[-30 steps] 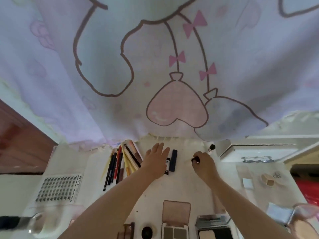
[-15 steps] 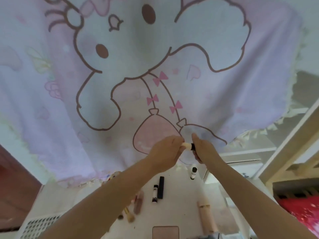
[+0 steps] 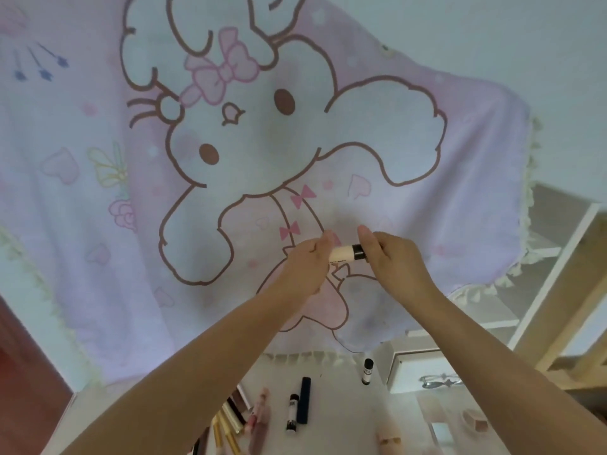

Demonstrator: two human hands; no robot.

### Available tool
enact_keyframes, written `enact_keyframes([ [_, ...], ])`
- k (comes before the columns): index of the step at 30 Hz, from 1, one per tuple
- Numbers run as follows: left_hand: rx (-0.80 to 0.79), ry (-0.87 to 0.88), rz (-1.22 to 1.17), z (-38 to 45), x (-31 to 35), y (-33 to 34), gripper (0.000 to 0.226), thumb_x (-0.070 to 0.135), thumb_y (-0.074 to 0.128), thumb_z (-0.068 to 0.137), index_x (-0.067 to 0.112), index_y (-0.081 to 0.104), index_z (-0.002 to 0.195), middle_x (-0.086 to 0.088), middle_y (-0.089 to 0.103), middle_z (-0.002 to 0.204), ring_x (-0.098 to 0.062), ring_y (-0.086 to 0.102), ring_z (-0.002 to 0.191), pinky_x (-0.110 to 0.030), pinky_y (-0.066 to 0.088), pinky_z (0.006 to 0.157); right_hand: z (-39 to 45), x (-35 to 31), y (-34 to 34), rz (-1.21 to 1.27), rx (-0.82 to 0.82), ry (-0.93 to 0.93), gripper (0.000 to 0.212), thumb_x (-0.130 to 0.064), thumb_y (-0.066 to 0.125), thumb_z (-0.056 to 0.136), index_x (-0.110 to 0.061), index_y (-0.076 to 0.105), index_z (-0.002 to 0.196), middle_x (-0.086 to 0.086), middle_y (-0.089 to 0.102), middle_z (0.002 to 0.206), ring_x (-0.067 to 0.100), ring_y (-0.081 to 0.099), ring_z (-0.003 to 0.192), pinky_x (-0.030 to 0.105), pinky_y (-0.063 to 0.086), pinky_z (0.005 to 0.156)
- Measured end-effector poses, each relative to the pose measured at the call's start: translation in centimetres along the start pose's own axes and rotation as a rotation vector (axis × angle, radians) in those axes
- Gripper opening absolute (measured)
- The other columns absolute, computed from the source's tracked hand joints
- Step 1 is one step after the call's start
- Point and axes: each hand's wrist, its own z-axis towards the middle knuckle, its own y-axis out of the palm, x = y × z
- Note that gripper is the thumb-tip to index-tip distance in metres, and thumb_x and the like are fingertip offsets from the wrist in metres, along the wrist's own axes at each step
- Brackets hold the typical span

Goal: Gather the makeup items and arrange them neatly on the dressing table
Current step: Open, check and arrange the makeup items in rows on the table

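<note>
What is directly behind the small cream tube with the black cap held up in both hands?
Behind the cream tube hangs the pink cartoon cloth. The left hand and right hand cover the tube's ends and parts of the print; what is behind the cloth is hidden.

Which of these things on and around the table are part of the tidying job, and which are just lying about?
Part of the job:
- cream tube with black cap, held between left hand and right hand
- dark blue tube
- small white tube
- upright white bottle
- pink lip gloss

Just lying about:
- cartoon rabbit cloth
- white drawer box
</note>
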Motion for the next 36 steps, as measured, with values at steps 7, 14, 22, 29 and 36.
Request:
enact_keyframes([
  [7, -0.278, 0.225, 0.242, -1.0, 0.1, -2.4, 0.015, 0.027, 0.037, 0.096, 0.027, 0.041, 0.081, 0.004, 0.047, 0.068, -0.007, 0.045, 0.058, -0.018, 0.041, 0.056, 0.5, 0.2, -1.8, 0.488, -0.145, 0.016, 0.024, -0.006, 0.049, 0.09, -0.022, 0.058, 0.074, -0.012, 0.058, 0.059, 0.0, 0.054, 0.05, 0.015, 0.048, 0.053],
  [14, -0.186, 0.359, 0.413, 0.0, 0.0, -2.8, 0.027, 0.024, 0.038, 0.096, 0.017, 0.047, 0.071, 0.005, 0.037, 0.062, -0.008, 0.036, 0.057, -0.016, 0.035, 0.057, 0.3, -0.3, -1.8, 0.489, -0.227, 0.118, 0.021, -0.024, 0.041, 0.094, -0.024, 0.058, 0.082, -0.007, 0.061, 0.066, 0.001, 0.057, 0.049, 0.014, 0.048, 0.048],
  [22, -0.114, 0.516, 0.588, 1.2, 0.0, -3.1, 0.022, 0.032, 0.058, 0.085, 0.015, 0.059, 0.099, 0.014, 0.044, 0.066, 0.0, 0.041, 0.058, -0.009, 0.037, 0.056, 0.9, 0.3, -3.3, 0.496, -0.19, 0.03, 0.028, 0.003, 0.049, 0.088, -0.022, 0.061, 0.082, -0.002, 0.062, 0.075, -0.001, 0.059, 0.058, 0.012, 0.05, 0.057],
  [29, 0.024, 0.575, 0.645, 1.4, 1.1, -4.3, 0.026, 0.031, 0.059, 0.084, 0.01, 0.062, 0.099, 0.003, 0.053, 0.079, -0.001, 0.045, 0.064, -0.005, 0.036, 0.057, 1.9, -0.4, -3.6, 0.414, -0.281, 0.236, 0.031, -0.036, 0.04, 0.094, -0.02, 0.061, 0.078, -0.003, 0.063, 0.06, 0.007, 0.047, 0.04, 0.016, 0.036, 0.039],
  [36, 0.033, 0.525, 0.743, 0.6, -0.2, -5.7, 0.025, 0.03, 0.055, 0.088, 0.007, 0.062, 0.097, -0.001, 0.051, 0.077, -0.012, 0.047, 0.073, -0.009, 0.031, 0.061, 2.1, 0.1, -1.9, 0.468, -0.309, 0.043, 0.034, 0.002, 0.057, 0.083, -0.031, 0.054, 0.09, -0.007, 0.062, 0.081, 0.008, 0.058, 0.07, 0.019, 0.05, 0.06],
])
